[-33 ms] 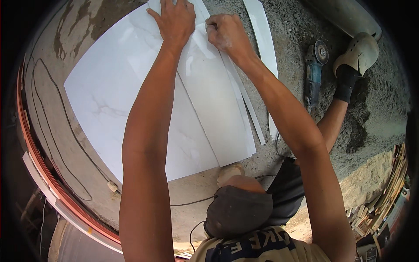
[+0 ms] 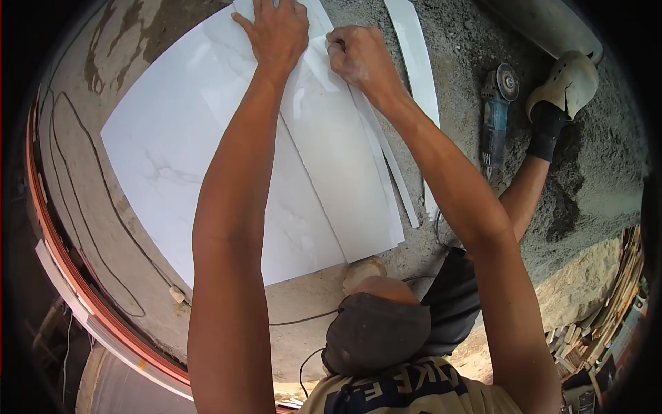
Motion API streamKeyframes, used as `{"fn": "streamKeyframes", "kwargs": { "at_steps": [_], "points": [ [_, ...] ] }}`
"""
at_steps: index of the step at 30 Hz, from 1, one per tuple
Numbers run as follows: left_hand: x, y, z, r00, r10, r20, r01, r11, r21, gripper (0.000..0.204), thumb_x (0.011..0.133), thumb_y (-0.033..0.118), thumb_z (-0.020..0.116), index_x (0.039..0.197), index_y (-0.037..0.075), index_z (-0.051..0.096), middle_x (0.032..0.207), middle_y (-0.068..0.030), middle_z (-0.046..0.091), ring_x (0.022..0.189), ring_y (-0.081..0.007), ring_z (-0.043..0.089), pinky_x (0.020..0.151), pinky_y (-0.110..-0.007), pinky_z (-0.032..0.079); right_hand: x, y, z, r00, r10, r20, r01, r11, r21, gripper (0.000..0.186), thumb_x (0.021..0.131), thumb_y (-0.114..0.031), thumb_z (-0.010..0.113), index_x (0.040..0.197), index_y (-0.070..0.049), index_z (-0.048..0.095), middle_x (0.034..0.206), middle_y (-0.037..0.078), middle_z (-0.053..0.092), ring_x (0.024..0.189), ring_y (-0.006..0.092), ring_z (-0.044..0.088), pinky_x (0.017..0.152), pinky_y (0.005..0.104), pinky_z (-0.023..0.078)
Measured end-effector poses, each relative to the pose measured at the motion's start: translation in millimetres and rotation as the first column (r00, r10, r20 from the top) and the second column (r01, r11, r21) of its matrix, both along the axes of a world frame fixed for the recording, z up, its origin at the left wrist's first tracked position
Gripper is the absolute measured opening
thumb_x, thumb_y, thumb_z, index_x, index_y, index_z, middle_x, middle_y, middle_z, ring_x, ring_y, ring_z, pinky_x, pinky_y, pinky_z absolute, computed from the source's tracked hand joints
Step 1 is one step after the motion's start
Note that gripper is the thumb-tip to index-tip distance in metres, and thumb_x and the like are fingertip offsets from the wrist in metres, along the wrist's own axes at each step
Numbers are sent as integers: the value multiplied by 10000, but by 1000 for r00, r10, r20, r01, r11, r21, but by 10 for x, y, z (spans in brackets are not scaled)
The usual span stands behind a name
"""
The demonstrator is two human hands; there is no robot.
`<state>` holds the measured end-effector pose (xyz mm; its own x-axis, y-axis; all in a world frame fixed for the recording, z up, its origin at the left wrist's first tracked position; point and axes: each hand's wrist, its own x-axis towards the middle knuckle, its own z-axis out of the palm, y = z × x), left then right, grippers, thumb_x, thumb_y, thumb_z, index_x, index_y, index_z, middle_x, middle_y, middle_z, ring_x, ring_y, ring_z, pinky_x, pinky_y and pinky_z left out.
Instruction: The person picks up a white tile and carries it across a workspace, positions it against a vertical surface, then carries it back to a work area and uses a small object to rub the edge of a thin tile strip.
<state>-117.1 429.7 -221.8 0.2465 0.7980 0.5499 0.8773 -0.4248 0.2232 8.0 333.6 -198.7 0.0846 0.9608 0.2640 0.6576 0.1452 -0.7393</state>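
Observation:
A large white marbled tile lies flat on the rough ground. On its right part rests a narrower white piece with a rough left edge. My left hand presses near the far end of these pieces, thumb spread and fingers stretched, the fingertips partly cut off by the upper edge. To its right, my right hand is closed in a pinch near the narrow piece's right side. Whatever sits between its fingers is hidden.
A thin white offcut and a longer white strip lie to the right. Farther right are an angle grinder with its disc showing and my foot in a clog. A dark cable curves along the left ground.
My right hand has shifted a tiny bit to the right and nearer to me, still pinched. My left hand and the tile pieces stay where they were.

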Motion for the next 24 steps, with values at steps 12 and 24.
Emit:
{"fn": "streamKeyframes", "kwargs": {
  "at_steps": [12,24],
  "points": [
    [-6,20,-52,1000,-10,-22,10,1000,-12,238,945,189,532,1112,37,611,1208,-165,584,1243,-341,495,1066,-687,285,-62,-941,26,998,-68,18,69,996,-50,168,783,35,607,915,79,701,871,247,671,759,418,654,732,446,537],
    [-2,-8,-54,1000,-12,-28,13,1000,23,229,952,195,527,1103,49,617,1142,-137,578,1163,-336,543,1037,-667,321,-88,-1777,104,997,-75,-11,72,985,-157,224,770,64,633,990,61,679,806,200,620,665,377,629,602,425,508]
  ]
}}
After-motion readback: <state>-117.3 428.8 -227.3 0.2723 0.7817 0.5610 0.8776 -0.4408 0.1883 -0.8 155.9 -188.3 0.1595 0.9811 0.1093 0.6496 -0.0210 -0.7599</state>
